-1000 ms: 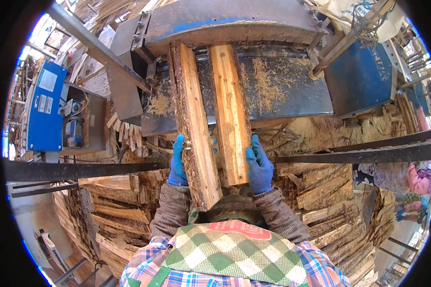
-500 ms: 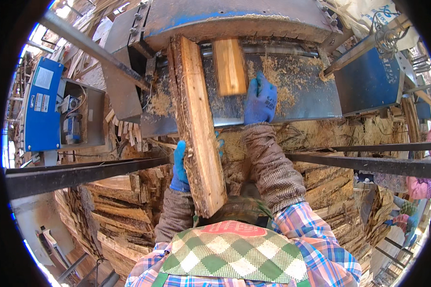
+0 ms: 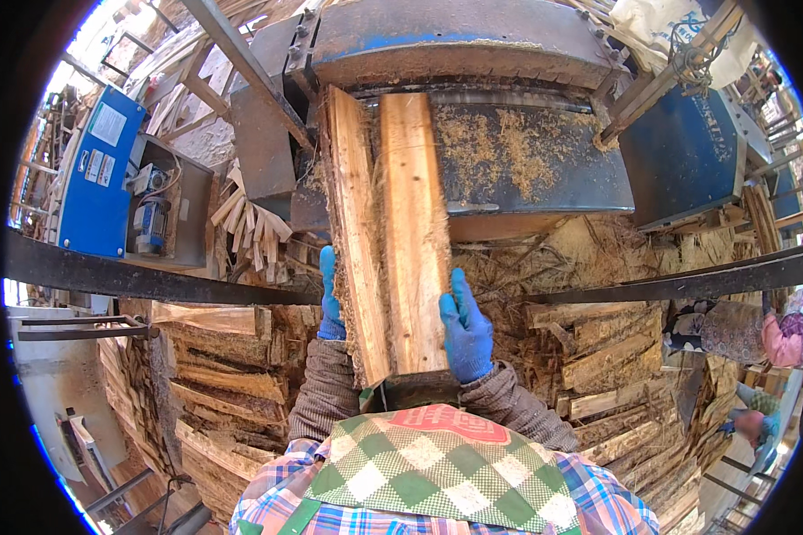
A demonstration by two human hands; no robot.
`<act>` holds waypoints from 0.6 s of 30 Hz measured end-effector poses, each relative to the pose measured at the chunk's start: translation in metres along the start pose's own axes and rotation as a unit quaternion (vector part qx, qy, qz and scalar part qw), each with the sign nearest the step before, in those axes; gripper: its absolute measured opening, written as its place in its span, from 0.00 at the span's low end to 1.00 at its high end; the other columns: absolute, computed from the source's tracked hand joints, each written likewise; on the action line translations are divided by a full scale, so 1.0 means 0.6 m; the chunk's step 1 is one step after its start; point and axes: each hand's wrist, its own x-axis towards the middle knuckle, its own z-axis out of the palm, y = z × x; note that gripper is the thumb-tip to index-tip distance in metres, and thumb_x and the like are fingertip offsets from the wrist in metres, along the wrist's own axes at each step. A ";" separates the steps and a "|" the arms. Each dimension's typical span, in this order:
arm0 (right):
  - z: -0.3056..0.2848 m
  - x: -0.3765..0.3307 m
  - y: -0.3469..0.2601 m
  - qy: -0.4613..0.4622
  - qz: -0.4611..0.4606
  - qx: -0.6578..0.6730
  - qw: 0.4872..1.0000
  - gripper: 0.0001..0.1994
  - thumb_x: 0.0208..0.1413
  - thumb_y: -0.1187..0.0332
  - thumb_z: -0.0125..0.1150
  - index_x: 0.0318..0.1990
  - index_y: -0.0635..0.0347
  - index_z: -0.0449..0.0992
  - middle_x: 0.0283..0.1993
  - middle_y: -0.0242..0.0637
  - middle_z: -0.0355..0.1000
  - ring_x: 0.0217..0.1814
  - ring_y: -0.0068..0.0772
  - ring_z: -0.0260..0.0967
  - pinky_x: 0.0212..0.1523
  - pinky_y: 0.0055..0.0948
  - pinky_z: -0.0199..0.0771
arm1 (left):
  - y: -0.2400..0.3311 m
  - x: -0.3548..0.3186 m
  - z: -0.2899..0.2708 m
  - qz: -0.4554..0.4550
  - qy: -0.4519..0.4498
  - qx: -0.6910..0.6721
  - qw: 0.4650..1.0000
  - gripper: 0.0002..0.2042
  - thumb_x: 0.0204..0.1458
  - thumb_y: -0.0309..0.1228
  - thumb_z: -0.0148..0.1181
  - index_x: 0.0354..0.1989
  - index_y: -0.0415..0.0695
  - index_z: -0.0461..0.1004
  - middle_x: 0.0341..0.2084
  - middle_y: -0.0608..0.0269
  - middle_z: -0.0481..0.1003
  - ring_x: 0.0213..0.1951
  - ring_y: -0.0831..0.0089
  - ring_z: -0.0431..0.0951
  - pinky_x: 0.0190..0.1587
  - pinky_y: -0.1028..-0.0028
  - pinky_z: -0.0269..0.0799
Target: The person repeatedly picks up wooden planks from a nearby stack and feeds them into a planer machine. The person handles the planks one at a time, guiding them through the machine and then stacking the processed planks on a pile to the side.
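Two long wooden boards lie side by side, their far ends over the metal bed of a blue machine and their near ends close to my apron. The left one, a bark-edged board (image 3: 359, 241), is gripped at its outer edge by my left hand (image 3: 331, 299), thumb up along the side. My right hand (image 3: 467, 330) holds the right edge of the smoother-faced board (image 3: 413, 241) near its close end. Both hands wear blue gloves; their fingers under the boards are hidden. A narrow dark gap runs between the boards.
Sawdust covers part of the machine bed (image 3: 544, 160), below a heavy metal hood (image 3: 464, 61). Stacked rough slabs (image 3: 232, 374) stand left and more slabs (image 3: 607, 374) right. Dark metal rails (image 3: 169, 281) cross on both sides. Another person (image 3: 790, 330) is at the far right.
My right hand has come back from the machine bed to the smoother board's edge. That board, earlier mostly under the hood, now lies drawn out beside the bark-edged one.
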 end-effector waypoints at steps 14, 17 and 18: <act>0.027 0.248 -0.035 0.200 -0.182 -0.297 0.916 0.18 0.69 0.65 0.57 0.62 0.60 0.75 0.43 0.45 0.72 0.38 0.36 0.73 0.39 0.34 0.79 | 0.018 0.041 -0.014 -0.213 0.190 -0.235 0.929 0.34 0.66 0.56 0.50 0.76 0.52 0.57 0.65 0.53 0.70 0.59 0.59 0.78 0.56 0.52 0.83; 0.038 0.326 -0.056 0.254 -0.208 -0.277 0.903 0.18 0.69 0.66 0.56 0.63 0.59 0.74 0.46 0.49 0.72 0.42 0.41 0.74 0.43 0.39 0.80 | 0.027 0.070 0.018 -0.255 0.158 -0.260 0.918 0.43 0.59 0.62 0.57 0.77 0.50 0.53 0.67 0.49 0.66 0.63 0.53 0.74 0.59 0.52 0.80; 0.045 0.349 -0.070 0.276 -0.187 -0.252 0.909 0.18 0.70 0.66 0.55 0.64 0.59 0.73 0.46 0.49 0.72 0.43 0.42 0.74 0.43 0.39 0.80 | 0.034 0.076 0.032 -0.268 0.165 -0.239 0.919 0.45 0.58 0.63 0.58 0.77 0.49 0.52 0.68 0.48 0.65 0.65 0.51 0.72 0.61 0.52 0.79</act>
